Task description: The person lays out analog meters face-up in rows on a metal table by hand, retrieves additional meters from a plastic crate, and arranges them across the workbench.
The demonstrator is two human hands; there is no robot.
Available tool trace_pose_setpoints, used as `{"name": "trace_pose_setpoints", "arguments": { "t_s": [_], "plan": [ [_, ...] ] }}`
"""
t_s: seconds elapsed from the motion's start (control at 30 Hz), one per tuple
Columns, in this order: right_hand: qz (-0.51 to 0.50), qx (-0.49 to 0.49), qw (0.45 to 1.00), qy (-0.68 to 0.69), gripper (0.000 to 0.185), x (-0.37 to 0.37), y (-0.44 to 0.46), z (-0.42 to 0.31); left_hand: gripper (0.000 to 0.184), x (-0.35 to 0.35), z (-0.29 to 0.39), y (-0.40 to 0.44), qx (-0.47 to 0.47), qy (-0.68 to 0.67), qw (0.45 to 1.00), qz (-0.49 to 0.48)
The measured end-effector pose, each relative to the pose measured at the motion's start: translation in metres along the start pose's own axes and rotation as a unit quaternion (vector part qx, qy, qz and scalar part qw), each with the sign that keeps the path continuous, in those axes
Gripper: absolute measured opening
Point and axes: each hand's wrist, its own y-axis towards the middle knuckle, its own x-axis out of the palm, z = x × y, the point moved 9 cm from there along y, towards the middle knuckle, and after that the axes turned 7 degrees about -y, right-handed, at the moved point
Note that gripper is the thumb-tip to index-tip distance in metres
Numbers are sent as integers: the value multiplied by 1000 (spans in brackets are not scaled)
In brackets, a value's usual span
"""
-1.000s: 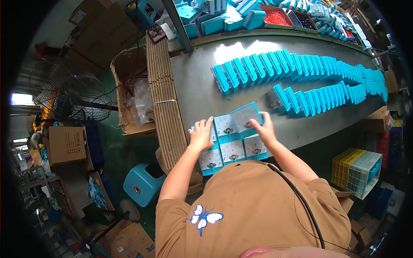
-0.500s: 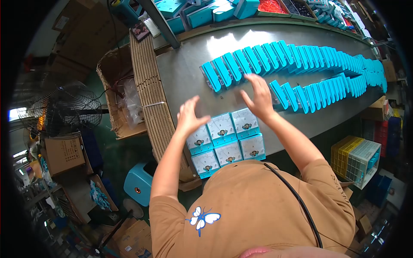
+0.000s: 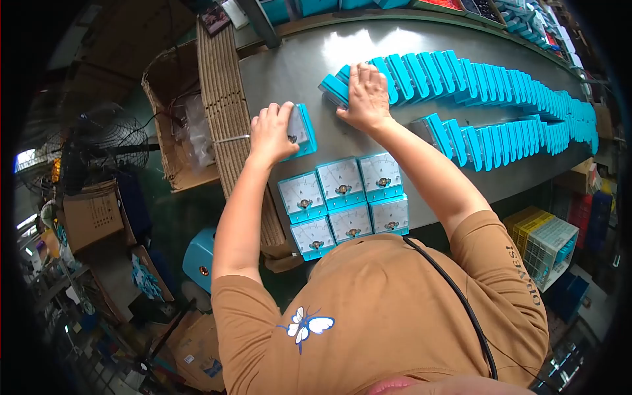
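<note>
My left hand [image 3: 271, 135] grips a turquoise panel meter [image 3: 303, 131] with a white dial face, near the table's left edge. Its fingers lie over the left side of the meter. My right hand [image 3: 368, 102] is closed over the near end of the back row, its fingers around a turquoise panel meter [image 3: 334, 91] that leans there; part of that meter is hidden. Below both hands, a block of several panel meters [image 3: 340, 181] lies face up in two rows, each with a white scale and a small coil at its lower edge.
Two long rows of turquoise meters on edge [image 3: 487, 145] run to the right across the grey metal table [image 3: 276, 79]. Stacked cardboard [image 3: 224, 99] and an open carton [image 3: 164, 118] border the left side. A fan [image 3: 112, 141] and a blue stool [image 3: 199, 260] stand beyond.
Both hands were open above the table and have moved forward. The left now holds a meter just beyond the block, and the right has closed over the end of the back row.
</note>
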Motion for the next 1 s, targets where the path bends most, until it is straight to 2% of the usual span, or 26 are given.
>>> {"name": "trace_pose_setpoints", "arguments": {
  "t_s": [0.03, 0.13, 0.2, 0.27, 0.33, 0.37, 0.4, 0.47, 0.53, 0.6, 0.67, 0.8, 0.83, 0.87, 0.93, 1.0],
  "plan": [
    [75, -26, 996, 37, 102, -6, -3, -7, 88, 4, -2, -7, -7, 12, 999, -30],
    [48, -15, 994, 98, 98, 1, -2, -3, 90, 22, -7, -24, -22, 31, 994, -102],
    [110, 30, 959, 259, 88, -4, -12, 14, 92, 35, -12, -32, -54, 36, 990, -126],
    [6, 83, 910, 407, 75, 37, -22, 25, 94, 43, -18, -35, -82, -10, 990, -118],
    [-132, 131, 795, 577, 59, 87, -42, 9, 98, 52, -21, -36, -91, -52, 988, -111],
    [-152, 122, 754, 627, 49, 102, -49, -1, 103, 57, -22, -35, -98, -50, 987, -116],
    [-184, 168, 737, 629, 45, 105, -61, -3, 107, 58, -21, -33, -103, -48, 986, -121],
    [-190, 176, 753, 605, 44, 106, -71, 1, 116, 59, -23, -31, -114, -54, 982, -139],
    [-77, 162, 710, 681, 45, 86, -78, 18, 124, 56, -19, -30, -123, -75, 975, -171],
    [-44, 225, 726, 648, 43, 78, -102, 53, 129, 54, -15, -29, -126, -65, 974, -178],
    [-26, 269, 748, 606, 45, 85, -124, 84, 124, 53, -13, -28, -137, -66, 973, -175],
    [70, 252, 795, 548, 55, 123, -121, 109, 114, 55, -13, -22, -132, -95, 973, -165],
    [49, 254, 826, 501, 58, 125, -116, 107, 114, 55, -14, -21, -130, -96, 972, -168],
    [-2, 275, 830, 485, 56, 134, -115, 104, 114, 55, -14, -20, -129, -97, 972, -171],
    [7, 249, 898, 364, 58, 134, -104, 91, 114, 54, -13, -19, -122, -100, 973, -169],
    [-7, 243, 927, 284, 63, 119, -104, 75, 114, 55, -14, -18, -114, -102, 974, -170]
  ]
}}
